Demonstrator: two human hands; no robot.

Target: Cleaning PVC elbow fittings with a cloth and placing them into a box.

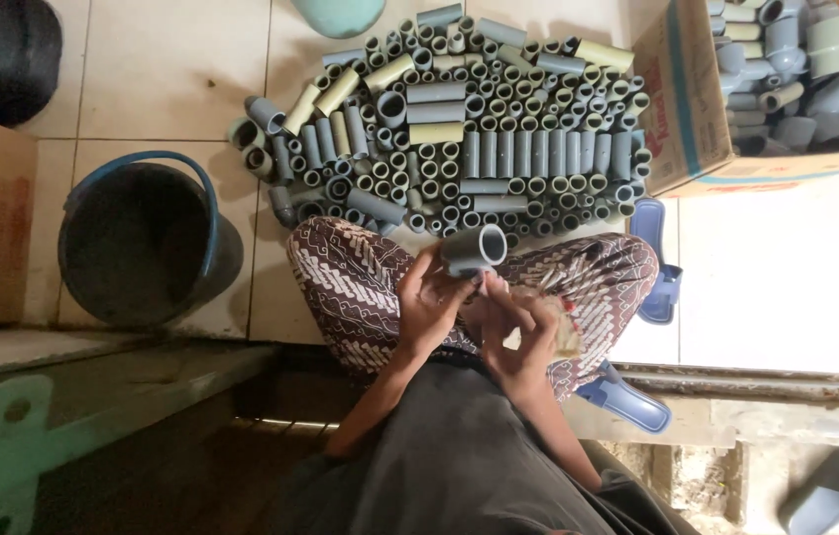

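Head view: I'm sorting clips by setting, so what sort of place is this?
Probably a small home workshop, worked on the floor. A heap of short grey pipe pieces lies on pale floor tiles, a cardboard box holds more, and the left hand holds one grey pipe piece.

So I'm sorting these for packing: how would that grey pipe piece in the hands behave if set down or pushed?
The grey pipe piece, held by the left hand, looks rigid and hollow, so probably light. Its round wall suggests it would roll if laid on its side, like some in the pile. Stood on end, it would likely stay put.
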